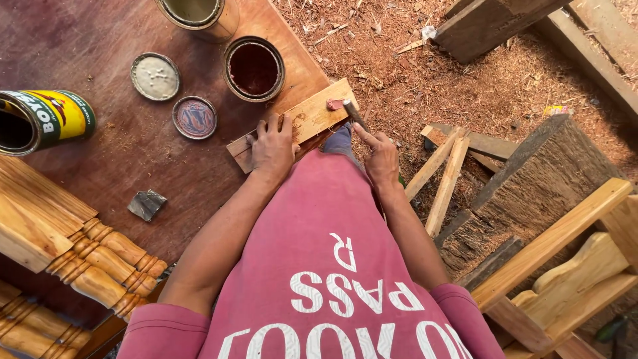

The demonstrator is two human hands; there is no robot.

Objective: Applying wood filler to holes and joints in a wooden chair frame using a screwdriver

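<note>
The left hand [272, 147] presses flat, fingers spread, on a small wooden board [302, 121] at the table [100, 159] edge. The right hand [381, 158], at the board's four o'clock, grips a putty knife [354, 114] touching reddish filler [334, 104]. An open tin of dark paste [254, 68] sits at the board's eleven o'clock.
</note>
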